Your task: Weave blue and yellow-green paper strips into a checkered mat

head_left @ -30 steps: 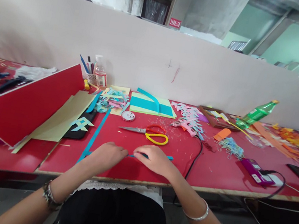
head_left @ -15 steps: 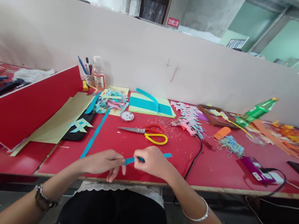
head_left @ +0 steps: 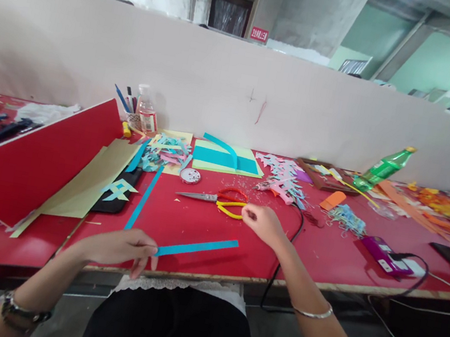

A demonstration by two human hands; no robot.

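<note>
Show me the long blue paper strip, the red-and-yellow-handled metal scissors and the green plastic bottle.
Long blue paper strip point(head_left: 197, 247): head view, mid-length.
Red-and-yellow-handled metal scissors point(head_left: 214, 198): head view, pivot.
Green plastic bottle point(head_left: 381, 170): head view, body.

Blue paper strip point(head_left: 197, 248), red-and-yellow scissors point(head_left: 219, 199), red table point(head_left: 314, 254).

your one camera rides on your head, facing forward and down across the table point(head_left: 193, 224) to the wall point(head_left: 221, 92); left hand point(head_left: 119, 247) and right hand point(head_left: 263, 222) lie close below.
</note>
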